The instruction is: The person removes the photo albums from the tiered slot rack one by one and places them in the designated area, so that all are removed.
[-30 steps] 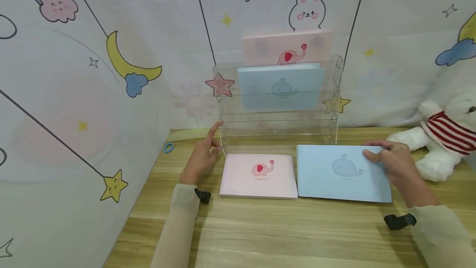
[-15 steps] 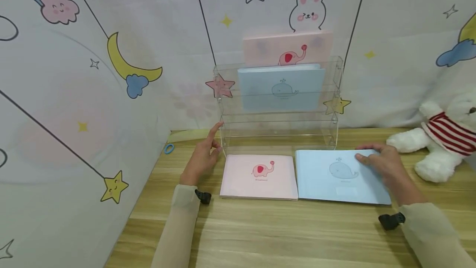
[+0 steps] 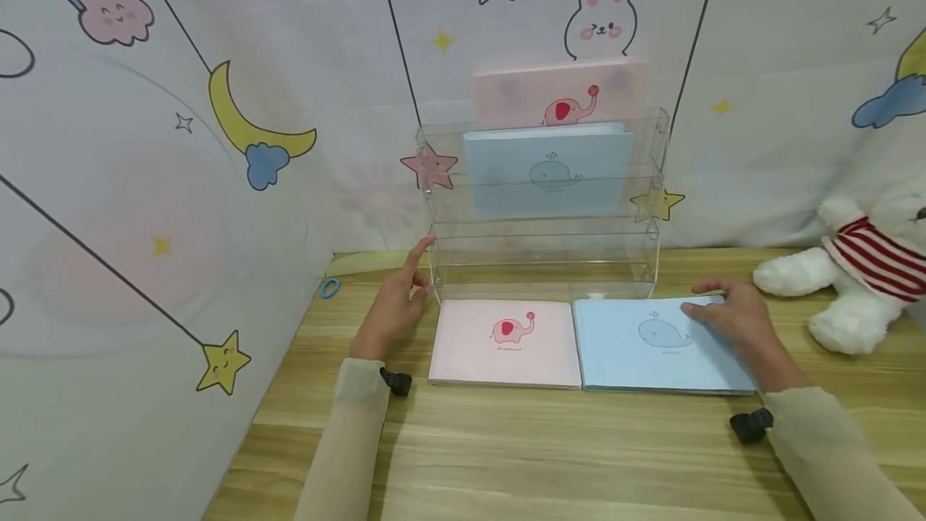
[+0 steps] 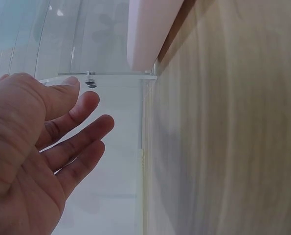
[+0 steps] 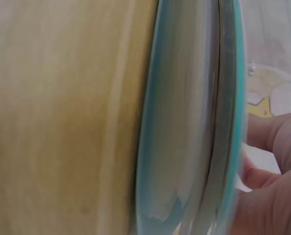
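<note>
My left hand (image 3: 396,305) touches the left side of the clear acrylic rack (image 3: 542,250), its index finger reaching up along the panel. In the left wrist view, the other fingers (image 4: 81,142) are loosely bent and hold nothing. A pink elephant book (image 3: 463,344) lies flat before the rack. To its right is a light blue whale book (image 3: 615,344), low over or on the table. My right hand (image 3: 738,324) grips its far right corner, thumb on the cover. Seen from the right wrist, the blue book's pages (image 5: 179,122) fan slightly apart; the fingertips are partly hidden.
Upper rack tiers hold another blue whale book (image 3: 506,175) and a pink elephant book (image 3: 506,91) behind it. A white plush toy (image 3: 839,264) in a striped shirt sits at right. A blue ring (image 3: 329,288) lies at left on the wooden table (image 3: 506,457). A printed curtain hangs behind.
My right hand has brought the blue book a little nearer and left, lowering it until it lines up beside the pink one. The left hand has stayed in place.
</note>
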The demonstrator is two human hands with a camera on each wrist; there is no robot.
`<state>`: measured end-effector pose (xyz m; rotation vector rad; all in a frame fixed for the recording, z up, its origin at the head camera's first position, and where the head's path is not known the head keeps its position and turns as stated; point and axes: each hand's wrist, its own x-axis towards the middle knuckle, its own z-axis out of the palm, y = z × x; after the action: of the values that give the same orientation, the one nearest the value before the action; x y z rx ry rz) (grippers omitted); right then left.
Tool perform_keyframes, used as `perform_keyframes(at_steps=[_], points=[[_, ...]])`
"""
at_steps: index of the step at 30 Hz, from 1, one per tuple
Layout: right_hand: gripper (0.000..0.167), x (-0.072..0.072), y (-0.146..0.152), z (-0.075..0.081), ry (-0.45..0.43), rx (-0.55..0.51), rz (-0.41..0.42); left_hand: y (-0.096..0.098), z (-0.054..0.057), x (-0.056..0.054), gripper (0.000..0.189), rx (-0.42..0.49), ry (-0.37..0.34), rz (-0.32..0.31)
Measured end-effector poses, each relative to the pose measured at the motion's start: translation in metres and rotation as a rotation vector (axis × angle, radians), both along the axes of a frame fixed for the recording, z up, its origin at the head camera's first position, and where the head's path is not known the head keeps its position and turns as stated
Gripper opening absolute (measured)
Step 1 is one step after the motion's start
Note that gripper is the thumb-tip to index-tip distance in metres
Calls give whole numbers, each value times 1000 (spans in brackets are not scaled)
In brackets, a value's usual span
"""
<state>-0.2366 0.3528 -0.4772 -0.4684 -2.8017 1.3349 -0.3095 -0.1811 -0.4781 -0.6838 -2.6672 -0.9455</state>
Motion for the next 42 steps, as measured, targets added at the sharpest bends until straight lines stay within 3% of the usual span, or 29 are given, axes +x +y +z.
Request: perform_keyframes(at_steps=[5,9,16,25,33,42], points=[[52,-1,-1,0,6,57,22,0,1,0,98,-3,8,1],[56,-2,-2,4,13,40,24,0,0,-1,98,-7,8,5],[66,-2,-8,23,172,5,29,0,0,0,98,-10,8,3],[62,0,-15,56,423,-85,149,0,0,2,98,-5,7,4],[65,-4,-29,74,518,-147,233,1,0,3,98,-5,7,1],[70,-18,-44,97,582,-165,293,0,0,1,99,-12,14,1]])
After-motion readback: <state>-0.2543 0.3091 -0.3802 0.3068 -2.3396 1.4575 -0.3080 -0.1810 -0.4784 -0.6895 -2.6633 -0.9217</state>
